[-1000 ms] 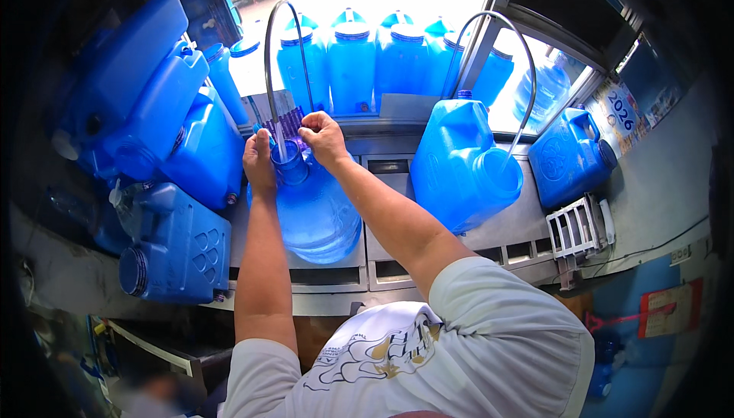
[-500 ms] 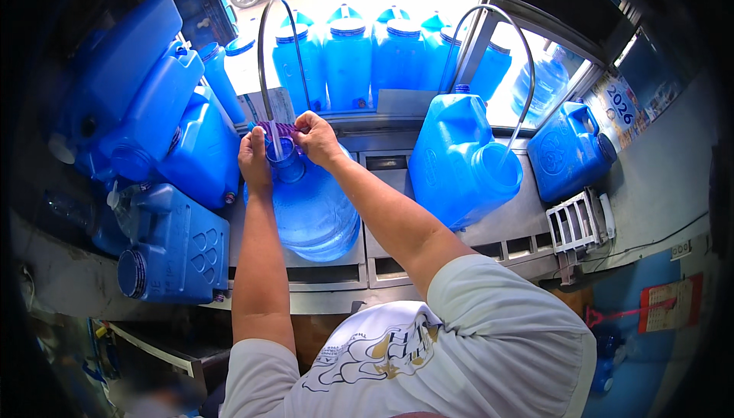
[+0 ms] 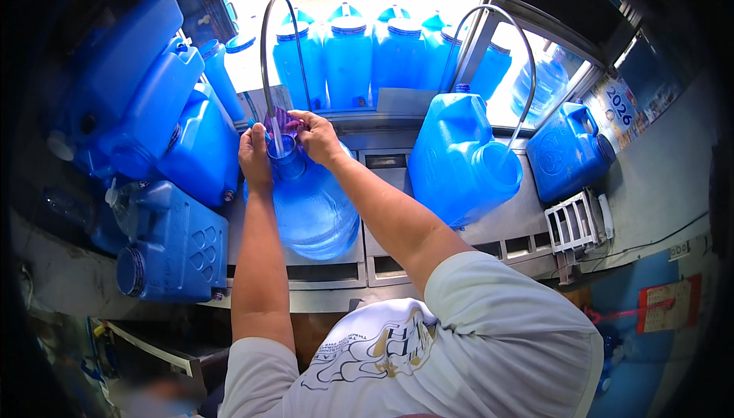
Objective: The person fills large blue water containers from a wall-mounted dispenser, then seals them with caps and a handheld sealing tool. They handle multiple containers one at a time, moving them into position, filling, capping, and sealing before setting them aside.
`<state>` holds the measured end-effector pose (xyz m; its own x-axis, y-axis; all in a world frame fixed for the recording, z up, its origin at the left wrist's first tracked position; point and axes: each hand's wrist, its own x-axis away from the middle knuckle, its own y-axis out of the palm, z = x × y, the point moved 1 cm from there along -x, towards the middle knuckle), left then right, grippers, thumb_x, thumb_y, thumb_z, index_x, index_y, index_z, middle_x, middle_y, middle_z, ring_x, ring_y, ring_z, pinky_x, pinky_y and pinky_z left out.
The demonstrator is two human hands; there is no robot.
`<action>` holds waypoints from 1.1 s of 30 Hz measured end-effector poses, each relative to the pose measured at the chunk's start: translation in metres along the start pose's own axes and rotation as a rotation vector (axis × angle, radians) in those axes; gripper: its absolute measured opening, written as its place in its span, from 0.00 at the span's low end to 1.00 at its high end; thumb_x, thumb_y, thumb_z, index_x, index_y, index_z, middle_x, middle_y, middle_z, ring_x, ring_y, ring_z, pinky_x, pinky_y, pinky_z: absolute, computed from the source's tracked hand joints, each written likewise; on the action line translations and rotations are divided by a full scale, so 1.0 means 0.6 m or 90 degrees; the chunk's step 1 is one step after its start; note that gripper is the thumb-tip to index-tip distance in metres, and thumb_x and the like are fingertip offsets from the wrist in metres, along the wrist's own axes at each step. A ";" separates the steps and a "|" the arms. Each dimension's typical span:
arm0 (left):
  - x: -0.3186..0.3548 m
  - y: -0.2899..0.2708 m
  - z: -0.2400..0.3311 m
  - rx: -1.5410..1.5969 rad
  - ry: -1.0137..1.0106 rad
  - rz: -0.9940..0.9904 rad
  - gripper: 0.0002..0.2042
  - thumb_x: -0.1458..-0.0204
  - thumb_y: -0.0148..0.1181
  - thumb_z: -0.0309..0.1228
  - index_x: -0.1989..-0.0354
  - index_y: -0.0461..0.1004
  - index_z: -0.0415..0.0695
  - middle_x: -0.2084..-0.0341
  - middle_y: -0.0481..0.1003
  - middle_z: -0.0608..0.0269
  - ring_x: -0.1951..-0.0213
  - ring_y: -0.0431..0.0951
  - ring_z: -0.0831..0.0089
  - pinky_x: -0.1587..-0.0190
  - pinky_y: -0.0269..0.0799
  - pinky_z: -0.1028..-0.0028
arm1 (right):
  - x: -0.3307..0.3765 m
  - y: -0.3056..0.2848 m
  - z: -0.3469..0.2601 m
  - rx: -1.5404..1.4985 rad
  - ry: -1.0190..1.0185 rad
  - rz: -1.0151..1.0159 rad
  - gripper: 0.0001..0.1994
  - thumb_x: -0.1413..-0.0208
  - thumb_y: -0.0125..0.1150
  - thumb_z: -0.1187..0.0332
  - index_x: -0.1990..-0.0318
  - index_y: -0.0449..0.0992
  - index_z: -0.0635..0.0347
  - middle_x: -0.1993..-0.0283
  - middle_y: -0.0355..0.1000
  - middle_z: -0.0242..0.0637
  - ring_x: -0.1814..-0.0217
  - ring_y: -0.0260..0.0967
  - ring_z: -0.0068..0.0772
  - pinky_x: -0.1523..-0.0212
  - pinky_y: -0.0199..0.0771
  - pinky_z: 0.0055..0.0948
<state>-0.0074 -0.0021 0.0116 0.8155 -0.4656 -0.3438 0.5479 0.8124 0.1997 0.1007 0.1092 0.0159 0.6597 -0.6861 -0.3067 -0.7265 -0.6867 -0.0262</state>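
A round blue water bottle stands upright in front of me, a filling tube reaching down into its open neck. My left hand is closed in a pinch at the left of the neck, with a bit of light blue at its fingertips. On the other side my right hand pinches a purple, film-like strip just behind the tube. The strip runs between both hands; its exact kind is unclear, and fingers hide its ends.
A blue jug with a second curved tube in its mouth stands at right. Another blue jug lies beyond it, near a white rack. Several blue containers are stacked at left; more line the window.
The purple strip, stretched flat between my hands before, now looks bunched and upright behind the tube. My hands have barely shifted. The bottle stays in place.
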 end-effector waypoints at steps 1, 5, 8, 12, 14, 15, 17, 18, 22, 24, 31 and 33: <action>-0.001 0.000 0.000 0.006 -0.007 0.003 0.21 0.38 0.58 0.50 0.64 0.74 0.41 0.74 0.68 0.75 0.71 0.63 0.86 0.68 0.60 0.81 | 0.000 0.000 0.000 0.033 0.025 0.002 0.17 0.39 0.52 0.81 0.44 0.76 0.61 0.55 0.80 0.36 0.56 0.74 0.22 0.51 0.73 0.22; -0.005 0.000 -0.004 -0.027 0.010 0.019 0.20 0.38 0.58 0.50 0.63 0.74 0.41 0.73 0.69 0.74 0.70 0.64 0.86 0.67 0.61 0.81 | -0.003 0.004 0.000 -0.034 0.024 0.019 0.11 0.40 0.63 0.76 0.50 0.79 0.61 0.58 0.80 0.35 0.58 0.74 0.21 0.55 0.74 0.23; -0.006 -0.003 -0.011 0.028 -0.014 -0.019 0.21 0.38 0.58 0.50 0.61 0.75 0.40 0.72 0.70 0.73 0.69 0.66 0.85 0.66 0.62 0.81 | -0.002 0.005 0.002 -0.010 0.044 0.036 0.10 0.41 0.64 0.76 0.52 0.80 0.61 0.59 0.80 0.36 0.58 0.75 0.22 0.55 0.75 0.24; -0.007 -0.007 -0.015 0.028 -0.017 -0.011 0.21 0.38 0.59 0.49 0.60 0.74 0.39 0.71 0.71 0.72 0.68 0.66 0.85 0.64 0.64 0.81 | 0.001 0.008 0.005 0.072 -0.010 0.065 0.09 0.44 0.66 0.76 0.56 0.80 0.61 0.59 0.81 0.37 0.58 0.76 0.24 0.55 0.75 0.24; -0.008 -0.007 -0.015 0.004 -0.023 -0.008 0.21 0.38 0.59 0.49 0.59 0.74 0.39 0.71 0.71 0.72 0.68 0.67 0.85 0.64 0.65 0.81 | 0.001 0.010 0.009 0.099 -0.019 0.077 0.09 0.46 0.66 0.79 0.57 0.81 0.61 0.60 0.81 0.37 0.58 0.76 0.25 0.55 0.75 0.24; -0.008 -0.006 -0.015 0.012 -0.022 -0.014 0.21 0.38 0.59 0.49 0.58 0.74 0.39 0.71 0.71 0.72 0.68 0.67 0.85 0.64 0.65 0.81 | 0.000 0.009 0.011 0.107 -0.050 0.079 0.10 0.48 0.66 0.80 0.58 0.81 0.61 0.60 0.81 0.37 0.58 0.76 0.24 0.54 0.75 0.24; -0.007 -0.005 -0.016 0.030 -0.022 -0.031 0.21 0.38 0.59 0.49 0.57 0.74 0.38 0.71 0.72 0.71 0.68 0.67 0.84 0.64 0.65 0.80 | 0.001 0.008 0.016 0.148 -0.065 0.078 0.12 0.51 0.65 0.83 0.59 0.81 0.61 0.60 0.80 0.35 0.58 0.76 0.23 0.54 0.75 0.23; -0.006 -0.005 -0.016 0.022 -0.017 -0.020 0.22 0.38 0.59 0.49 0.57 0.74 0.38 0.71 0.72 0.71 0.69 0.67 0.84 0.65 0.65 0.80 | 0.002 0.006 0.018 0.117 -0.061 0.066 0.12 0.52 0.64 0.84 0.60 0.81 0.61 0.61 0.80 0.35 0.59 0.75 0.23 0.54 0.75 0.23; -0.006 -0.005 -0.017 -0.003 -0.005 -0.003 0.22 0.38 0.59 0.49 0.57 0.74 0.37 0.70 0.72 0.70 0.68 0.68 0.84 0.65 0.66 0.80 | -0.002 0.004 0.022 0.059 -0.039 0.051 0.11 0.51 0.61 0.84 0.61 0.81 0.61 0.63 0.80 0.35 0.60 0.74 0.22 0.54 0.74 0.23; -0.008 -0.004 -0.017 0.035 -0.030 -0.012 0.22 0.38 0.58 0.49 0.56 0.73 0.37 0.70 0.72 0.70 0.68 0.68 0.84 0.64 0.67 0.80 | -0.004 0.004 0.022 0.082 -0.040 0.054 0.10 0.48 0.60 0.84 0.61 0.81 0.61 0.63 0.80 0.35 0.61 0.74 0.22 0.54 0.74 0.23; -0.001 0.006 -0.003 0.001 0.033 0.031 0.22 0.37 0.57 0.49 0.53 0.71 0.38 0.68 0.72 0.69 0.68 0.69 0.84 0.65 0.67 0.81 | 0.000 0.006 0.016 0.080 -0.060 0.091 0.13 0.40 0.58 0.78 0.48 0.76 0.59 0.60 0.81 0.40 0.58 0.77 0.26 0.54 0.76 0.28; 0.002 0.007 0.000 0.063 -0.006 0.040 0.22 0.36 0.57 0.49 0.53 0.70 0.39 0.66 0.73 0.68 0.67 0.70 0.83 0.63 0.68 0.80 | 0.000 0.005 0.014 0.109 -0.074 0.101 0.13 0.39 0.58 0.76 0.47 0.76 0.59 0.59 0.81 0.42 0.59 0.78 0.28 0.54 0.76 0.29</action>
<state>-0.0040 0.0006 0.0122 0.8501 -0.4185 -0.3197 0.5112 0.8018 0.3096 0.0970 0.1090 0.0077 0.5155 -0.7431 -0.4267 -0.8476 -0.5155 -0.1263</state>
